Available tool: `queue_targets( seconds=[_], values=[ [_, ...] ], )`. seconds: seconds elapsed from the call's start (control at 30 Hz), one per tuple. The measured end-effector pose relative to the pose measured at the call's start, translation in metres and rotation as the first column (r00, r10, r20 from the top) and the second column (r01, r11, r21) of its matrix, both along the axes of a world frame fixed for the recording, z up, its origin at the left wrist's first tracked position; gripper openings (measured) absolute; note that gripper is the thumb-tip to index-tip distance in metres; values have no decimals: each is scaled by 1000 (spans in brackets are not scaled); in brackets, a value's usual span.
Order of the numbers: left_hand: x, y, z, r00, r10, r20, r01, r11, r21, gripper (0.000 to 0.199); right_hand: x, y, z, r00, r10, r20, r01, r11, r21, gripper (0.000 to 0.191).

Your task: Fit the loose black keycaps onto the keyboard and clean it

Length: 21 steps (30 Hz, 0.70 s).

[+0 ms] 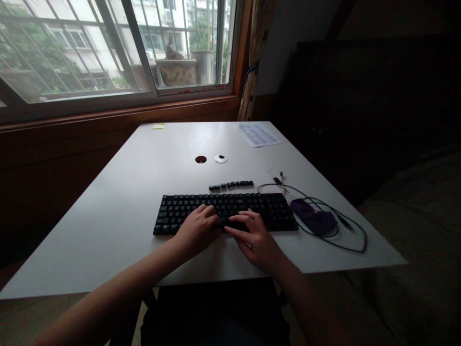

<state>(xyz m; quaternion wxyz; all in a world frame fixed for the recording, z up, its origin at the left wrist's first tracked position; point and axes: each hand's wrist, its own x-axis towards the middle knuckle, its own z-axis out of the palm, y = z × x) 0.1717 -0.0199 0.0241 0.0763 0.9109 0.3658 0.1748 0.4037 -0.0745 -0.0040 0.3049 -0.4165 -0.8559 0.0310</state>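
Observation:
A black computer keyboard (187, 206) lies across the front of the white table. My left hand (200, 225) rests over its middle, fingers bent and close together; the fingertips and whatever is under them are hidden. Just to the right, my right hand (254, 236) reaches over the lower rows with its fingers apart, the tips pointing left near the left hand. Nothing shows in the right hand. Behind the keyboard's back edge stands a row of several loose black keycaps (232, 185).
A purple cloth (312, 216) and a looped black cable (364, 242) lie right of the keyboard. Small items (280, 180) sit behind them. Farther back are a printed sheet (258, 134), a table hole (200, 159), its white cover (221, 158) and a yellow note (158, 126).

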Motion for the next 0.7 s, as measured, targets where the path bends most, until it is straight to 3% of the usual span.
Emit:
queue_targets(
  seconds=[0.17, 0.3, 0.4, 0.5, 0.6, 0.7],
  values=[
    [-3, 2, -5, 1000, -5, 27, 6, 1000, -12, 10, 7, -3, 3, 992, -44, -119, 52, 997, 64, 43],
    [-6, 4, -11, 997, -14, 76, 15, 1000, -14, 10, 44, 2, 9, 946, -291, -144, 309, 943, 123, 35],
    [-7, 6, -14, 985, -10, 170, 17, 999, -40, 12, 92, 8, 9, 838, -543, -55, 543, 819, 185, 33],
    [-9, 8, -13, 939, -8, 344, 47, 994, -104, 15, 133, 11, 1, 718, -689, 98, 662, 720, 207, 35],
    [-12, 9, -6, 866, -4, 501, 111, 977, -183, 15, 153, 11, -11, 677, -698, 233, 683, 714, 157, 36],
    [-14, 7, 1, 812, 22, 583, 137, 964, -227, 12, 157, 11, -18, 666, -698, 264, 693, 710, 127, 34]
  ],
)
